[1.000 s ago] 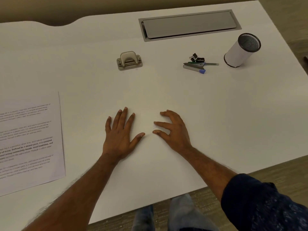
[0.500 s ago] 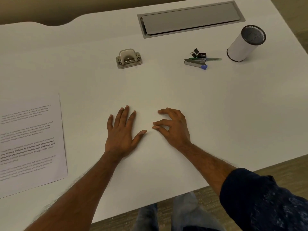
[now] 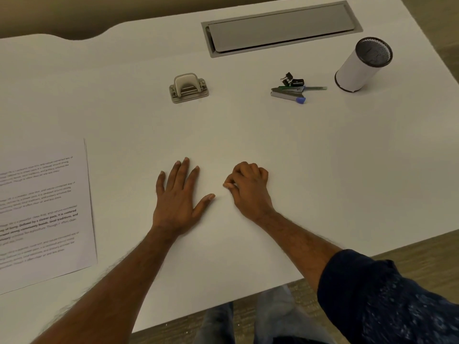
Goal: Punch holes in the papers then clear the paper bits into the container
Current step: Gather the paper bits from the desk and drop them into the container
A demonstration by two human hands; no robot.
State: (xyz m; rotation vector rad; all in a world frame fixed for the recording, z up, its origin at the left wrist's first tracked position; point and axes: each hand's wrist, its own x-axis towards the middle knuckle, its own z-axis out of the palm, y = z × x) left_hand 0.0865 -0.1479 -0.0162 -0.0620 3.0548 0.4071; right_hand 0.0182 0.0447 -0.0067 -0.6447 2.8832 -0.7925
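Printed papers [image 3: 42,207] lie stacked at the left edge of the white desk [image 3: 323,182]. A grey hole punch [image 3: 188,88] stands further back, near the middle. A white cylindrical container [image 3: 360,68] with a dark mesh rim stands at the back right. My left hand [image 3: 178,194] rests flat on the desk, palm down, fingers spread. My right hand [image 3: 248,189] sits beside it with its fingers curled into a loose fist, thumb against the fingertips; nothing shows in it. Both hands are well in front of the punch.
A stapler with a blue tip [image 3: 288,94], a green pen [image 3: 313,88] and black binder clips [image 3: 291,79] lie together left of the container. A grey cable hatch [image 3: 280,28] is set into the desk's back. The desk's front edge runs just below my forearms.
My right hand's fingers have curled in from spread to a loose fist. My left hand has stayed flat in place.
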